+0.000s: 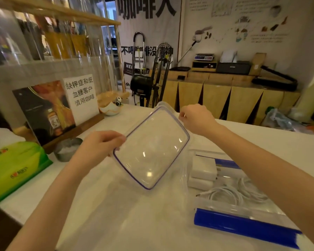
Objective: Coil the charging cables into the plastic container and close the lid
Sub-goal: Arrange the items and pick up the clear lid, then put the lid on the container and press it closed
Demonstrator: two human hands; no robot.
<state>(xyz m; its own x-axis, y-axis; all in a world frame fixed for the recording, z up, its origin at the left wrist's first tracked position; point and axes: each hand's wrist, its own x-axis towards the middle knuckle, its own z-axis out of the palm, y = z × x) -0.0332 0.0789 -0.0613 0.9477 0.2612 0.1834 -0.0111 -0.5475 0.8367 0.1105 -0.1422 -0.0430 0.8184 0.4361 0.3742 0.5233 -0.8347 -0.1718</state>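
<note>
I hold a clear plastic lid with a blue seal line, tilted in the air above the white table. My left hand grips its near-left edge and my right hand pinches its far-right corner. To the right stands the clear plastic container with blue latch flaps, open on top. Inside it lie coiled white charging cables and two white charger bricks. My right forearm crosses over part of the container.
A green tissue pack sits at the left table edge. Behind it are a small metal cup, a wooden sign stand and a ceramic bowl with a panda figure. A black floor fan stands beyond the table.
</note>
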